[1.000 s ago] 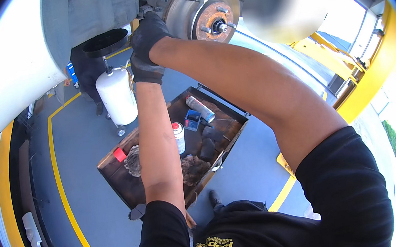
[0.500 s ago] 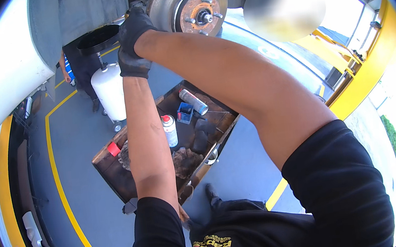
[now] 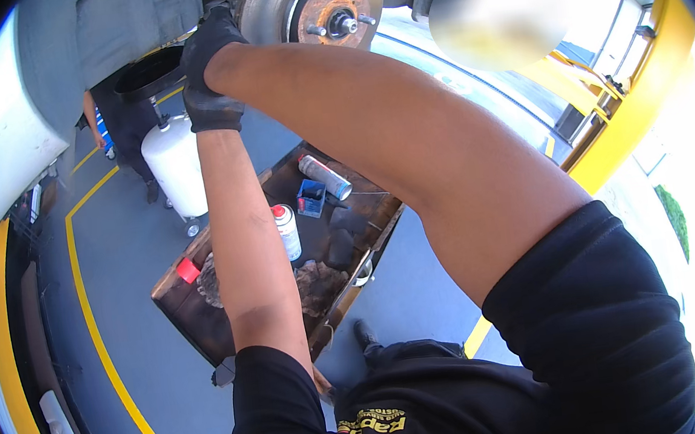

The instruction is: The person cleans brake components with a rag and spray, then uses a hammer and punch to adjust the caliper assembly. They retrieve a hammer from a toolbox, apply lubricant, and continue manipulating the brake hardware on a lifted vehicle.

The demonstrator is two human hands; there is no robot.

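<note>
Both my hands wear black gloves and are raised together just left of a brake disc with a rusty hub and wheel studs. My right hand is the upper one, its fingers curled closed beside the parts behind the disc. Directly below it and touching it, my left hand is closed too. Whatever they grip is hidden by the gloves and my right forearm.
Below my arms is a brown tray holding spray cans, a blue box, brake pads and rags. A white drain tank with a black pan stands left, near another person. A yellow lift post rises at right.
The whole scene has shifted a little to the left and up in view. My hands stay together beside the disc, with hardly any change in their grip.
</note>
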